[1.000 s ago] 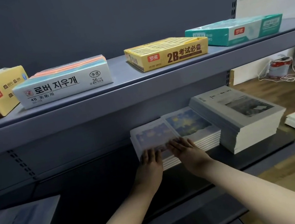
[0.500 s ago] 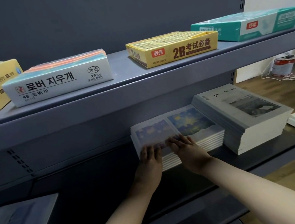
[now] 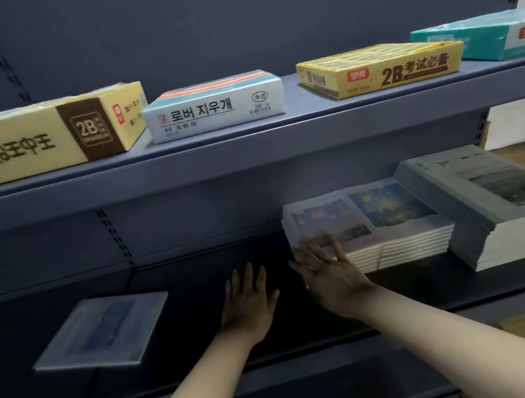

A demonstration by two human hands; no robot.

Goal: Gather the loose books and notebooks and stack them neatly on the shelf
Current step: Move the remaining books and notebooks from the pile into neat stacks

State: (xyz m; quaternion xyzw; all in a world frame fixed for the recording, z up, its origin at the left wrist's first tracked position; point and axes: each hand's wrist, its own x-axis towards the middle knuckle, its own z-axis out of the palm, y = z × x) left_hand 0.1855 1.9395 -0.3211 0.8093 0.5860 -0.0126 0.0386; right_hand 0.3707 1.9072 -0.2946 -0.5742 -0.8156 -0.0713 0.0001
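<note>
1. No grip is taken by either hand: the left hand (image 3: 248, 300) is spread flat and empty over the dark lower shelf (image 3: 198, 279), and the right hand (image 3: 330, 272) is also released, its fingers (image 3: 335, 245) splayed and laid on the near left corner of the notebook stack (image 3: 366, 226).
2. The notebook stack is seen at about 2 o'clock from the left hand, with two painted covers side by side on top; its page edges look fairly even, though motion blur hides the left corner.
3. A taller stack of grey books (image 3: 496, 194) is set touching or just beside it, further toward 3 o'clock.
4. One loose notebook (image 3: 102, 331) is left lying askew at about 9 o'clock from the left hand, well apart from both stacks, its near edge apparently over the shelf lip.
5. The step in hand is judged to be the squaring of the stack, with the loose notebook to be fetched next.
6. To do this well, the right palm should be kept flat against the stack's side so the covers are not fanned, and the loose notebook should be lifted, not dragged, then laid corner to corner on top.
7. The boxes on the upper shelf (image 3: 244, 139) need not be touched.
</note>
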